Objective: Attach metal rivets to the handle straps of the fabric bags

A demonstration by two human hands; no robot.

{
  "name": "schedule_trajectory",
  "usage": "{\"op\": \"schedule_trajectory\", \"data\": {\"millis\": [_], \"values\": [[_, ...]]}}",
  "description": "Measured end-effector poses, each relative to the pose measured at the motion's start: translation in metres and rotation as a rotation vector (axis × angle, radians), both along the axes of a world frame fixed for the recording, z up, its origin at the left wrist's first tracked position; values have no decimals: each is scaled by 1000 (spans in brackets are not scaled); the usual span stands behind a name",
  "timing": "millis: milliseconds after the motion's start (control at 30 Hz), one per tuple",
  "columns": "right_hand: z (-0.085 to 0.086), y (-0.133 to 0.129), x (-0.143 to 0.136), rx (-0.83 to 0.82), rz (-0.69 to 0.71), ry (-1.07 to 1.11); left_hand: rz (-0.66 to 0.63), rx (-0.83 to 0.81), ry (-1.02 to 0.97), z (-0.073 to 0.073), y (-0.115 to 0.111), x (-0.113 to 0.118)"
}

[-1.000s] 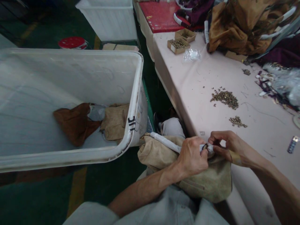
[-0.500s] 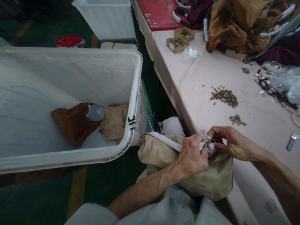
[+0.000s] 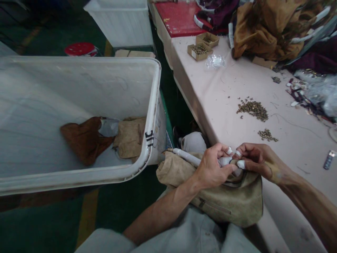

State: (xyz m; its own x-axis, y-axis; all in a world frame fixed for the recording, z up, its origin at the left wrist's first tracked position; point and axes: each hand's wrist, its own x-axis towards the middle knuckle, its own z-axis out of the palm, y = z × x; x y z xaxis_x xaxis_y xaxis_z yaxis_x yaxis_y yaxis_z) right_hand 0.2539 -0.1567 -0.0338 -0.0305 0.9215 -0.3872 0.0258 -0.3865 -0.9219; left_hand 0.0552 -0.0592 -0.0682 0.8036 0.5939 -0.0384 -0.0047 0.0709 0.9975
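Observation:
A tan suede-like bag point(image 3: 231, 200) lies across my lap against the table edge, its handle point(image 3: 186, 157) wrapped in white. My left hand point(image 3: 214, 167) is closed around the wrapped handle near its right end. Facing it, my right hand point(image 3: 254, 160) pinches at the same end of the handle, with white tape on its thumb and a fingertip. Whatever small part lies between the fingertips is too hidden to make out. On the table beyond my hands are a large heap of small brass-coloured metal pieces point(image 3: 254, 109) and a smaller heap point(image 3: 267, 135).
To my left stands a big white bin point(image 3: 155, 105) holding a brown bag point(image 3: 85, 140) and a tan bag point(image 3: 130, 137). Small cardboard boxes point(image 3: 200, 51) of metal pieces, a clear plastic bag point(image 3: 215, 61) and piled brown bags point(image 3: 263, 28) sit farther along the table point(image 3: 210, 95).
My left fingers have lifted and straightened somewhat at the handle end, and my right fingertips have shifted slightly. The bag's front has turned a little, showing more of its zip.

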Motion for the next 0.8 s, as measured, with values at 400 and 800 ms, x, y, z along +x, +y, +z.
{"op": "schedule_trajectory", "data": {"millis": [400, 800], "values": [[-2, 6, -4, -45, -17, 101, -17, 14, -27, -1, 2, 1], [-12, -8, 7, 6, -90, 112, -11, 170, -131, -7, 10, -2]]}}
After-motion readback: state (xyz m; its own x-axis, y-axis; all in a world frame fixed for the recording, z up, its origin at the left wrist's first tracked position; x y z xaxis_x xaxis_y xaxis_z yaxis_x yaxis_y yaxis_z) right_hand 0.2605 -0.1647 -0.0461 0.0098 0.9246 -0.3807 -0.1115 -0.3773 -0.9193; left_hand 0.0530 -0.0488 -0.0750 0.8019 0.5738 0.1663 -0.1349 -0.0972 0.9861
